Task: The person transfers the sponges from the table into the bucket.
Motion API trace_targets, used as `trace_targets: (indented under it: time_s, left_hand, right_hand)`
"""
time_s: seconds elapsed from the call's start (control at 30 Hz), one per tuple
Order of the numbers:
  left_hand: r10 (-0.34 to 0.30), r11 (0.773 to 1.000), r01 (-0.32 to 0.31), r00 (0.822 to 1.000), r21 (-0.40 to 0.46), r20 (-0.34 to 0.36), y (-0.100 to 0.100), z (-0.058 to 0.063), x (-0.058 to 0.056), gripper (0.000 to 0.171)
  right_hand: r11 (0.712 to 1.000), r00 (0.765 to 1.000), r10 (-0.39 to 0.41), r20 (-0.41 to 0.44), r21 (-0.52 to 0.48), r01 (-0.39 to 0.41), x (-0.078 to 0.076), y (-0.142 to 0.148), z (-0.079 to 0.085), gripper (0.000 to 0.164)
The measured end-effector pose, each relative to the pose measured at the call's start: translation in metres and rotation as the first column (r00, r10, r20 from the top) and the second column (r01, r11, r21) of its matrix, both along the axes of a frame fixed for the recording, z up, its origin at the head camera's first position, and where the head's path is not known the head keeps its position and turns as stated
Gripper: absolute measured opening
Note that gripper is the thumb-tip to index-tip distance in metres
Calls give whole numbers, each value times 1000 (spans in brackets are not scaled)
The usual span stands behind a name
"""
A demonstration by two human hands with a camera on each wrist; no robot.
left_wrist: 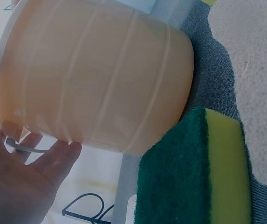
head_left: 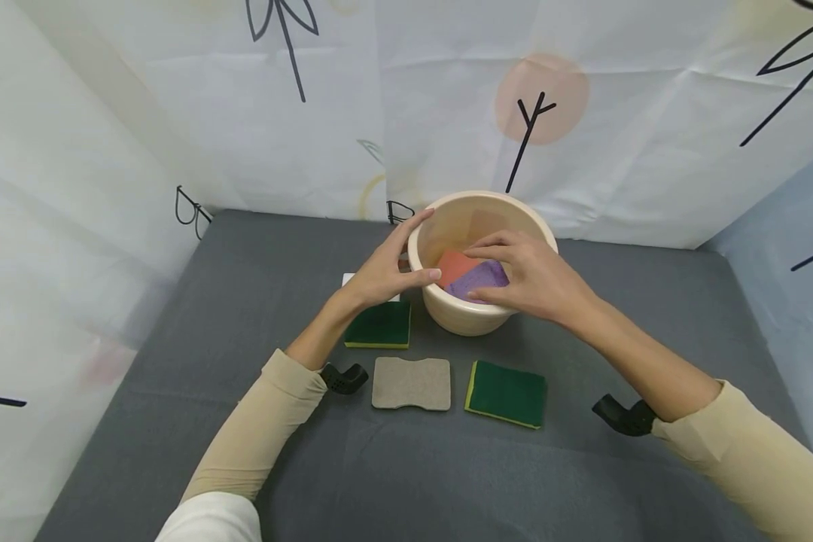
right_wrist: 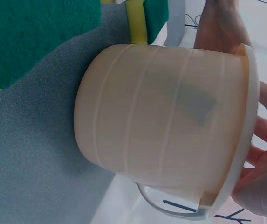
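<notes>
A cream plastic bucket [head_left: 470,320] with ribbed walls and a handle stands on the grey surface. Inside it lie an orange piece [head_left: 455,263] and a purple textured pad [head_left: 479,280]. My left hand [head_left: 386,267] holds the bucket's left side, thumb over the rim and fingers against the outer wall, as the left wrist view also shows. Over the opening reaches my right hand [head_left: 531,271], its thumb and fingers spread apart above the purple pad, with the thumb tip overlapping it in the head view. Through the wall, a dark square patch shows in the right wrist view.
Green-and-yellow scrub sponges lie left [head_left: 378,325] and right [head_left: 506,394] in front of the bucket. Between them sits a beige notched pad [head_left: 411,384]. Something white [head_left: 348,279] shows partly behind the left forearm. A printed white curtain [head_left: 440,113] hangs close behind the bucket.
</notes>
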State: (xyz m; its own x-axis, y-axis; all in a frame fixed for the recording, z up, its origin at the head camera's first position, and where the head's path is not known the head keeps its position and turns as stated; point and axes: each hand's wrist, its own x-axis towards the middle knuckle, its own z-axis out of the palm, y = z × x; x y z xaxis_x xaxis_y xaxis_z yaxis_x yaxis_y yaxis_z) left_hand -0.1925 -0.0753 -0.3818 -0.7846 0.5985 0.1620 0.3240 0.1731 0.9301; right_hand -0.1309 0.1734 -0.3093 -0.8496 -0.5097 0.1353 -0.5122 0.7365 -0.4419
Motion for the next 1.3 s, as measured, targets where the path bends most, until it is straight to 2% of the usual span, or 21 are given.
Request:
trace_targets:
  time_s: [0.17, 0.43, 0.73, 1.03, 1.3]
  left_hand:
    - [-6, 1000, 6, 1000, 3, -1, 0, -1, -1, 103]
    - [-13, 1000, 14, 1000, 15, -13, 1, 1, -5, 100]
    - [-16, 1000, 16, 1000, 13, -26, 1, 1, -7, 102]
    - [-13, 1000, 13, 1000, 24, -20, 0, -1, -6, 101]
    - [-11, 1000, 11, 1000, 25, -15, -1, -3, -4, 103]
  right_hand:
    - [996, 999, -29, 18, -83, 31, 13, 8, 5, 50]
    - [978, 995, -69, -77, -201, 52, 37, 20, 12, 43]
    - [959, 992, -81, -99, -278, 50, 62, 33, 10, 51]
    - [943, 995, -53, -80, -331, 24, 79, 40, -1, 58]
    - [925, 999, -41, -21, -379, 30, 96, 44, -25, 62]
